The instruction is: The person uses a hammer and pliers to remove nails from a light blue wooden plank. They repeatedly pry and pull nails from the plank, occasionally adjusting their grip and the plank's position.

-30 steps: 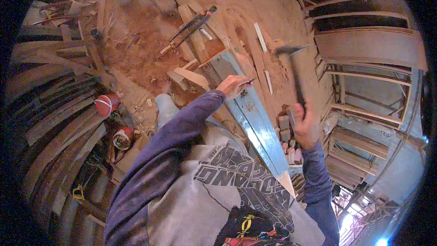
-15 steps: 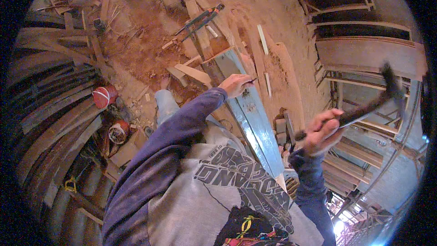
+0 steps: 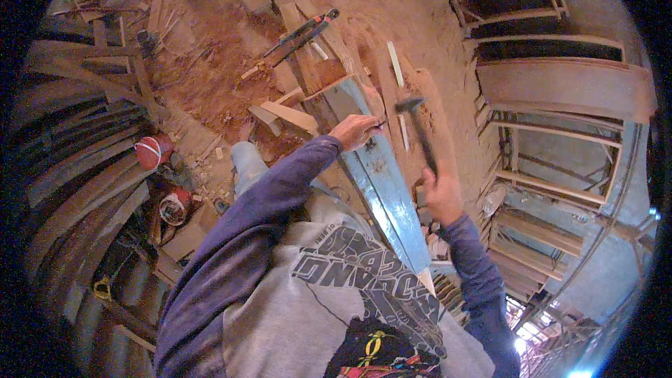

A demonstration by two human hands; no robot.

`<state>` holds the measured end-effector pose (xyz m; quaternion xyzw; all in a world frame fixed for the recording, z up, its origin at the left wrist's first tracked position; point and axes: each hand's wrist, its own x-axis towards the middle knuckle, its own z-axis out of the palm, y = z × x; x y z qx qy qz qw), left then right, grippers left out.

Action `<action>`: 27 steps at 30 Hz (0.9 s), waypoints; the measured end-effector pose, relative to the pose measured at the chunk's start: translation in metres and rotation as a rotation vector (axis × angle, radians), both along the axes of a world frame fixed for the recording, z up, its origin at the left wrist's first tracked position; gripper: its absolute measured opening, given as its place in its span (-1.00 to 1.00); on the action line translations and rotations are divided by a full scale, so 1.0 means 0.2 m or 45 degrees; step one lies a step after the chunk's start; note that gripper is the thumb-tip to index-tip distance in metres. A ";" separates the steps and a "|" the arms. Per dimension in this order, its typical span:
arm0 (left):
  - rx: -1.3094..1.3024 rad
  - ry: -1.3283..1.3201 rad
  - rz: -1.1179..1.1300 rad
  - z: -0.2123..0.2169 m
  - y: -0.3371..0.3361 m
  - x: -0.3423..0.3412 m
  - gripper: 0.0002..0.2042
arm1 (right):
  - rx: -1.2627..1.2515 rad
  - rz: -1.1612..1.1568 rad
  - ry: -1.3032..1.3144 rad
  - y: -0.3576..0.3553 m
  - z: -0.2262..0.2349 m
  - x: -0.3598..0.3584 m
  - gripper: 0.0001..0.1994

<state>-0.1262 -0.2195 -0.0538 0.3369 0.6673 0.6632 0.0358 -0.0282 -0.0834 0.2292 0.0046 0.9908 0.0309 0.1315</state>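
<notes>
A long blue-painted wooden beam [image 3: 393, 199] runs from in front of my chest toward the far side, with a groove or joint along its length. Over its far part, my left hand [image 3: 355, 131] is closed in a pinch. A small thin dark piece [image 3: 381, 125] shows at its fingertips, too small to name surely. Right of the beam, my right hand [image 3: 442, 196] grips a hammer [image 3: 425, 141] by the lower handle. The dark hammer head points away from me, beyond the fingertips of my left hand and apart from them.
A handsaw [image 3: 304, 35] lies on timber beyond the beam, near wood offcuts [image 3: 288, 115]. Red buckets [image 3: 154, 151] and stacked long boards [image 3: 77, 147] stand at left. Wooden frames [image 3: 553, 122] line the right side. Pale strips [image 3: 395, 63] lie on the dusty ground.
My right hand has brought the hammer inward from the far right toward the beam, its head swinging left. My left hand keeps its pinch at the same spot on the beam.
</notes>
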 end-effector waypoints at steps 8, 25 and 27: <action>-0.056 -0.043 -0.062 -0.03 0.01 0.00 -0.86 | -1.650 -1.114 0.722 -0.04 0.00 0.01 -0.70; -0.036 0.022 -0.013 -0.04 0.05 -0.03 -0.88 | -0.401 -0.487 0.251 0.16 -0.13 0.10 -0.53; 0.013 -0.103 -0.027 -0.02 0.05 -0.03 -0.84 | -0.579 -0.684 0.297 0.18 -0.20 0.17 -0.56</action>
